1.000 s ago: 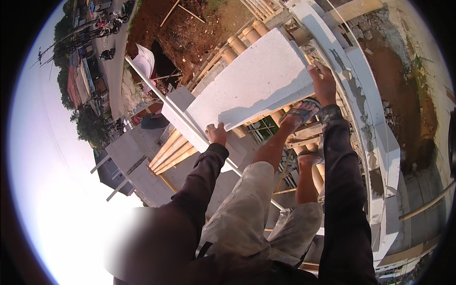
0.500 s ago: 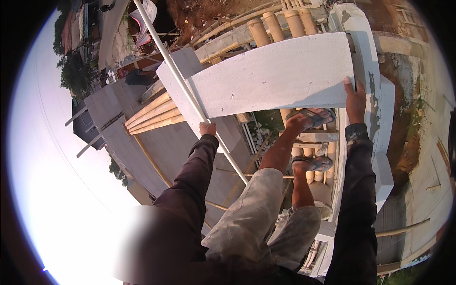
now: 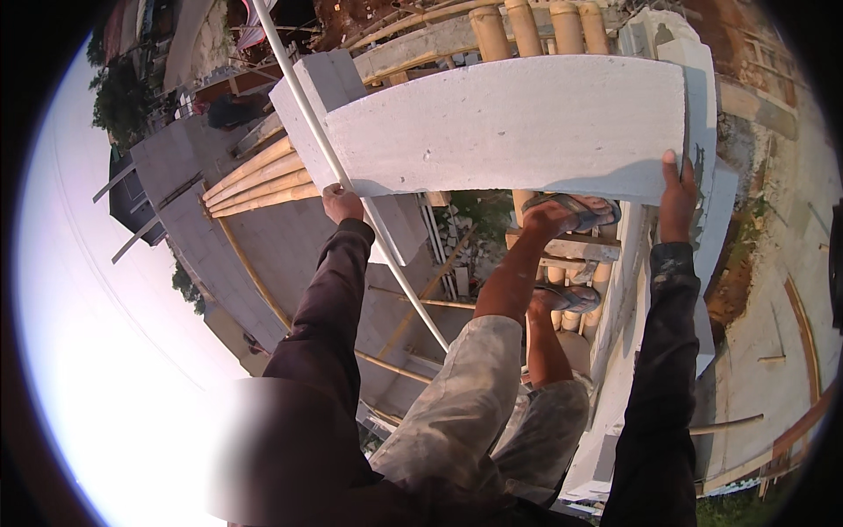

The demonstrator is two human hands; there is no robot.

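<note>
A long white aerated concrete block (image 3: 509, 127) lies crosswise before me, its broad face toward me. My right hand (image 3: 676, 198) grips its right end, thumb on the face and fingers round the edge. At its lower left corner my left hand (image 3: 342, 204) is closed on the block; some fingers are hidden. A slim white pole (image 3: 303, 97) slants past that corner, close against my left hand. Below the block, my sandalled feet (image 3: 562, 213) stand on bamboo poles and a wooden crosspiece.
Another pale block (image 3: 325, 79) stands behind the left end. White blockwork (image 3: 702, 97) runs down the right side. Bamboo poles (image 3: 263, 180) stick out at the left, and upright bamboo (image 3: 527, 31) stands beyond the block. A grey wall (image 3: 281, 255) drops away below left.
The block has come closer to me and looks larger, its ends spreading outward in view. Both hands have stayed at its ends, the left shifting left and up, the right slightly rightward.
</note>
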